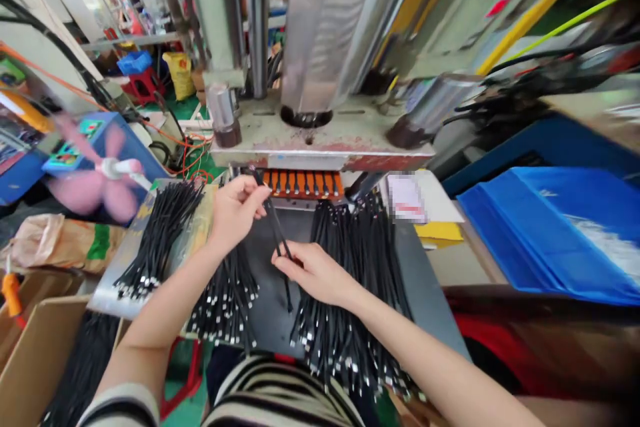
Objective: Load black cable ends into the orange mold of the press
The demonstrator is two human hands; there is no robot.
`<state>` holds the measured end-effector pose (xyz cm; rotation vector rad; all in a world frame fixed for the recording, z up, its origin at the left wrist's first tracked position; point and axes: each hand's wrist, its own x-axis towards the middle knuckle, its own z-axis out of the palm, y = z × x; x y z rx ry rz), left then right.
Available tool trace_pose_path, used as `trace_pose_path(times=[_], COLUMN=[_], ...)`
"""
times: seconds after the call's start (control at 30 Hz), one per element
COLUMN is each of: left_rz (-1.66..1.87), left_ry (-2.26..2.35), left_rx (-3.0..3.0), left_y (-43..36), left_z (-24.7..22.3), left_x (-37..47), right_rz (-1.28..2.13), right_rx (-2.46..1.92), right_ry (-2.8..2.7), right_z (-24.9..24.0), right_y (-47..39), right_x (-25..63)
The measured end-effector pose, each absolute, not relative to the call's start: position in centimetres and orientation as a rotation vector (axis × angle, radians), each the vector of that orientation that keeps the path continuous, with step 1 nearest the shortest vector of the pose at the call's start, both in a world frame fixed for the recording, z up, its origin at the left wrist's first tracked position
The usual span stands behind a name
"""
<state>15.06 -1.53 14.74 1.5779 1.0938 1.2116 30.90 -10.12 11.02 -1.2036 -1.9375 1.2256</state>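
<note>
A few black cables (275,220) stretch between my two hands over the dark work plate. Up near the press, my left hand (239,205) pinches their upper part between thumb and fingers. Lower down, my right hand (311,269) grips the same cables, with their ends hanging below it. Just beyond my hands, an orange fixture (303,183) sits under the press head with a row of dark cable ends in its slots. To the right lies a large bundle of black cables (350,280) with silvery tips; another bundle (225,300) lies beneath my left forearm.
The press head (320,147) hangs low over the fixture. More black cables (160,233) lie on a tray at left, above a cardboard box (37,347). A pink fan (103,173) stands at left. Blue plastic sheets (545,233) and a paper label (407,197) are at right.
</note>
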Motion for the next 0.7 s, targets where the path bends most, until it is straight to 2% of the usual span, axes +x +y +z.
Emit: trace_pose_path(times=[0.1,0.27,0.53,0.7], left_rz=[1.26,1.057,0.856,0.91], left_ry=[1.349,1.82,2.089,2.138], left_rx=[1.647,1.818,2.001,1.971], left_y=[0.2,1.9,2.9,2.8], left_z=[10.4,5.1,2.7,2.1], left_x=[11.7,6.0,3.1,3.3], right_rz=[1.254,1.277,1.198,1.068], right_rx=[-1.335,-1.376,-1.295,-1.345], right_ry=[-2.101,-2.375,-2.526,-2.228], right_z=[8.7,7.1,7.4,7.7], right_y=[-9.9,-9.6,-6.1,-1.2], right_x=[30.5,30.4,31.2,29.9])
